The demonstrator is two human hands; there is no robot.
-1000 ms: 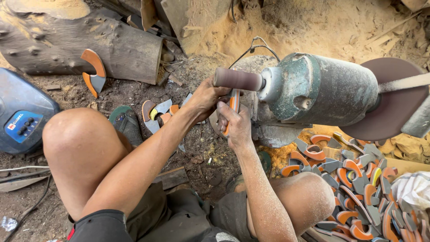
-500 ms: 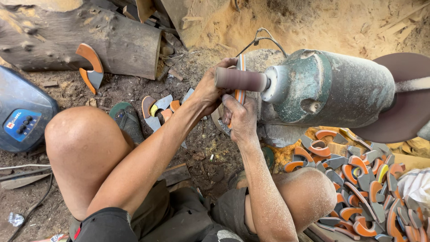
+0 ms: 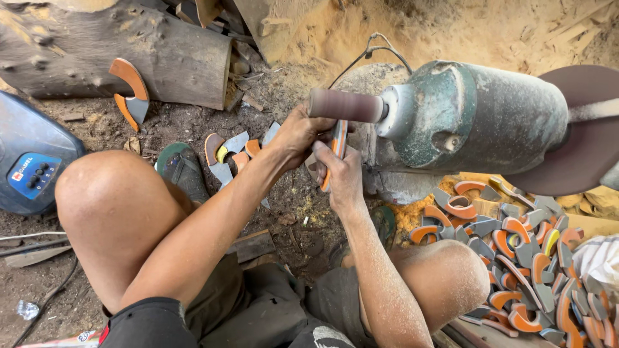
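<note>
Hands on workpiece: left hand [image 3: 298,134] and right hand [image 3: 342,177], both clamped on orange-grey curved piece [image 3: 336,143], now raised from lower position against underside of sanding drum [image 3: 346,106]; contact established, sanding under way.

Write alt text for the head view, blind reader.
A seated person's left hand and right hand press an orange-and-grey curved piece up against the sanding drum of a green motor. A pile of similar pieces lies to the right, a log behind.
</note>
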